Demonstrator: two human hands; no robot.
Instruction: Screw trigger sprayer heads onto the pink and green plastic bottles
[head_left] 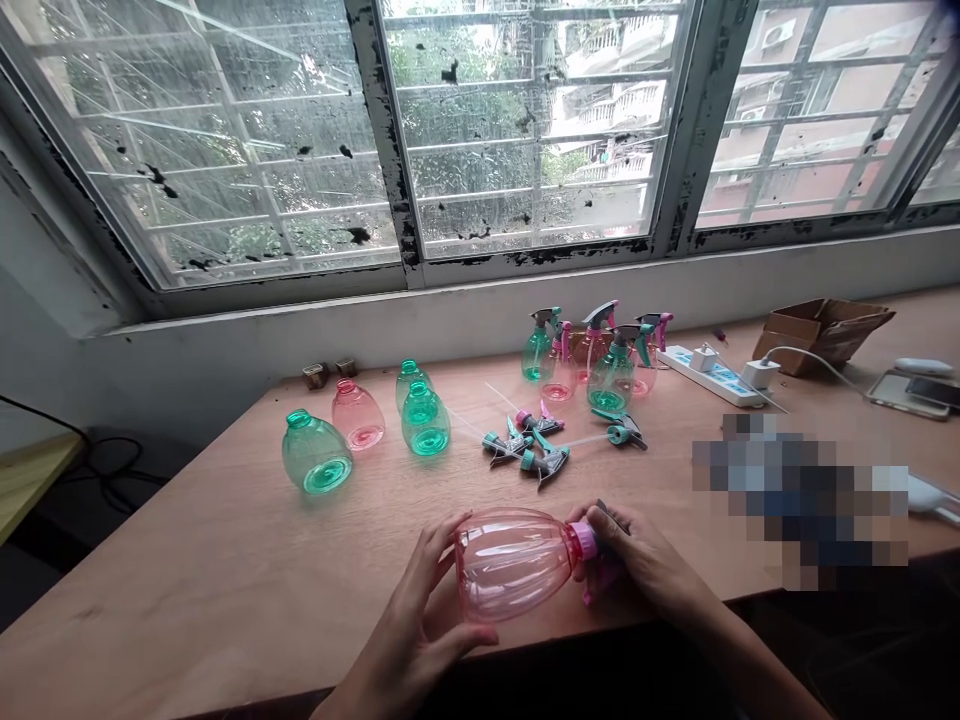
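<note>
I hold a clear pink spray bottle on its side just above the near edge of the wooden table. My left hand wraps round the bottle's wide base. My right hand is closed round the pink screw collar and spray head at the bottle's neck. The head is mostly hidden under my fingers.
Headless bottles stand mid-table: three green ones and one pink. Several loose spray heads lie past my hands. Several assembled spray bottles stand near the wall. A power strip, cardboard box and phone lie right.
</note>
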